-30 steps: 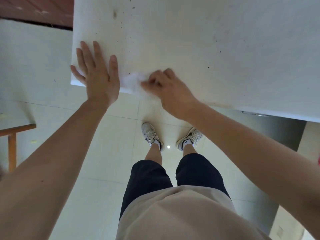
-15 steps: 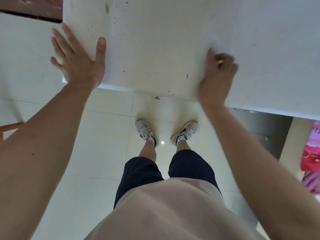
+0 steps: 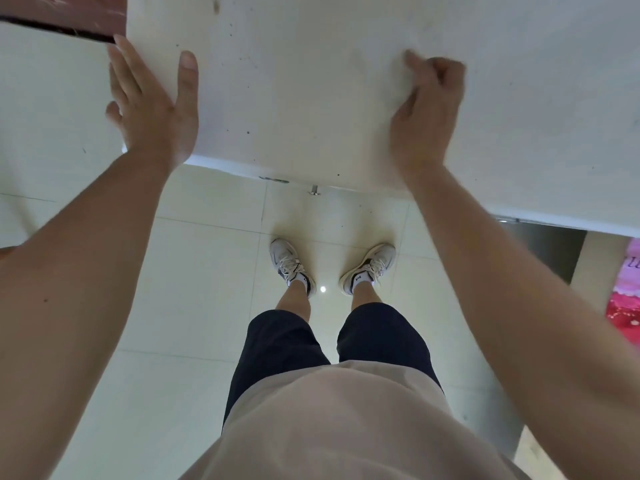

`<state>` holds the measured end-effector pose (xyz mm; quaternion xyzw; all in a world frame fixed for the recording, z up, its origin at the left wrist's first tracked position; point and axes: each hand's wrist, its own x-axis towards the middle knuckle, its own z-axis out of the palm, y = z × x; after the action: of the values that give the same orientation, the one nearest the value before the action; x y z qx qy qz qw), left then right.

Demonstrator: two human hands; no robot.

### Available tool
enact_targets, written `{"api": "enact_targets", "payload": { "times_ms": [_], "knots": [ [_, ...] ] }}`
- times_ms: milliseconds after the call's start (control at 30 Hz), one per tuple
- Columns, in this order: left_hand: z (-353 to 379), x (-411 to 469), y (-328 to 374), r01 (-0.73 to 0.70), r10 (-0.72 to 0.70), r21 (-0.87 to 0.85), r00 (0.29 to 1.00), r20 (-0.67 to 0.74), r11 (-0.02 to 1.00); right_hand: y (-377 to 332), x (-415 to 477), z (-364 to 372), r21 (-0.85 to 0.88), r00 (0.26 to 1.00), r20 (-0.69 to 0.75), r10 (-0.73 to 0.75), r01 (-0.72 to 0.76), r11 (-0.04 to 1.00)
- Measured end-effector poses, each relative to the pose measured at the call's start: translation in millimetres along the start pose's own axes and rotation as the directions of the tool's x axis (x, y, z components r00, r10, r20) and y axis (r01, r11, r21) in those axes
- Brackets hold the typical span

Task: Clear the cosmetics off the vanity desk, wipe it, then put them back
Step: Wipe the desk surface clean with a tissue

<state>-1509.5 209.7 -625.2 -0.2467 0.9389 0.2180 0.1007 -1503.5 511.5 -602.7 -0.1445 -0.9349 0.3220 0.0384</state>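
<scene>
The white vanity desk (image 3: pixel 311 81) fills the upper part of the head view; its top carries small dark specks and no cosmetics are in sight. My left hand (image 3: pixel 152 109) lies flat with straight fingers on the desk's near left corner. My right hand (image 3: pixel 426 116) sits on the desktop near the front edge, to the right of centre, with its fingers curled down. The white tissue it held a second ago is hidden under those fingers and blends with the white top.
A small metal drawer knob (image 3: pixel 314 191) pokes out under the desk's front edge. My feet stand on pale floor tiles (image 3: pixel 194 271) below. A pink and red object (image 3: pixel 627 289) sits at the right edge, and a reddish-brown surface (image 3: pixel 69 12) at the top left.
My right hand swept the tissue from beside my left hand rightwards across the desk. My left hand stayed flat on the left corner. The view shifted slightly.
</scene>
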Motion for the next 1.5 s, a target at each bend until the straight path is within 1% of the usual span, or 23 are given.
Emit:
{"api": "enact_targets", "payload": {
  "times_ms": [67,133,233,333,400,500,533,600,667,700,767,833,900,967,1067,1133,1200,1267,1300,1367,1400,1467,1500],
  "knots": [
    [-2,2,-3,0.017,-0.015,-0.048,0.999,0.046,0.999,2,25,5,-0.183,0.998,-0.021,0.055,-0.058,0.981],
    [-3,5,-4,0.041,-0.031,-0.105,0.995,0.091,0.994,-17,34,24,-0.274,1.000,-0.022,0.023,-0.028,0.961],
    [-10,7,-4,0.069,-0.039,-0.231,0.990,0.136,0.970,-63,8,65,-0.310,0.964,0.150,-0.221,0.258,0.915],
    [-18,7,-13,0.060,0.004,-0.476,0.991,0.131,0.877,-96,-48,94,-0.216,0.795,0.415,-0.442,0.558,0.801],
    [-25,9,-20,0.082,-0.032,-0.526,0.994,0.104,0.847,-106,-79,98,-0.106,0.663,0.531,-0.528,0.670,0.735],
    [-34,23,-26,-0.038,0.021,-0.176,0.995,-0.100,0.984,-102,-90,86,0.111,0.520,0.586,-0.621,0.708,0.697],
    [-37,29,-27,-0.074,0.061,-0.085,0.988,-0.141,0.994,-98,-84,79,0.152,0.526,0.561,-0.639,0.694,0.704],
    [-41,44,-27,-0.100,0.090,-0.048,0.981,-0.174,0.994,-89,-56,66,0.141,0.668,0.417,-0.616,0.623,0.770],
    [-42,58,-27,-0.092,0.072,-0.126,0.985,-0.156,0.988,-78,-11,54,0.042,0.874,0.226,-0.430,0.432,0.901],
    [-42,64,-27,-0.083,0.058,-0.177,0.988,-0.141,0.981,-73,15,50,-0.033,0.940,0.146,-0.307,0.315,0.948],
    [-41,71,-28,-0.068,0.041,-0.240,0.992,-0.117,0.968,-64,66,47,-0.164,0.994,0.036,-0.102,0.106,0.981],
    [-38,75,-32,-0.091,0.066,-0.254,0.992,-0.105,0.963,-62,105,52,-0.218,0.999,-0.026,0.038,-0.043,0.975],
    [-35,74,-40,-0.145,0.113,-0.281,0.986,-0.126,0.949,-76,129,66,-0.241,0.995,-0.029,0.097,-0.102,0.965],
    [-33,73,-43,-0.183,0.146,-0.306,0.979,-0.141,0.934,-93,131,88,-0.203,1.000,-0.003,0.021,-0.021,0.979],
    [-34,72,-43,-0.204,0.165,-0.349,0.976,-0.140,0.914,-124,98,118,-0.249,0.962,0.143,-0.233,0.263,0.932],
    [-33,71,-45,-0.207,0.172,-0.364,0.977,-0.127,0.908,-129,61,132,-0.219,0.879,0.233,-0.416,0.464,0.858],
    [-34,72,-48,-0.185,0.152,-0.380,0.981,-0.117,0.906,-131,28,127,-0.121,0.724,0.422,-0.546,0.642,0.757],
    [-33,74,-48,-0.173,0.136,-0.396,0.983,-0.121,0.902,-126,22,113,0.035,0.623,0.502,-0.599,0.678,0.734],
    [-33,74,-47,-0.175,0.137,-0.400,0.983,-0.123,0.899,-123,34,108,0.050,0.641,0.489,-0.592,0.656,0.753],
    [-31,75,-45,-0.186,0.147,-0.410,0.981,-0.125,0.893,-113,73,102,-0.115,0.844,0.316,-0.434,0.488,0.865],
    [-31,75,-46,-0.184,0.145,-0.420,0.982,-0.123,0.889,-109,99,100,-0.220,0.942,0.199,-0.272,0.313,0.924],
    [-31,75,-47,-0.178,0.141,-0.436,0.983,-0.116,0.882,-105,143,94,-0.342,0.997,0.081,0.007,0.021,0.939],
    [-31,76,-48,-0.177,0.141,-0.437,0.984,-0.113,0.882,-105,158,97,-0.378,0.987,0.145,0.073,-0.013,0.926]
  ]
}}
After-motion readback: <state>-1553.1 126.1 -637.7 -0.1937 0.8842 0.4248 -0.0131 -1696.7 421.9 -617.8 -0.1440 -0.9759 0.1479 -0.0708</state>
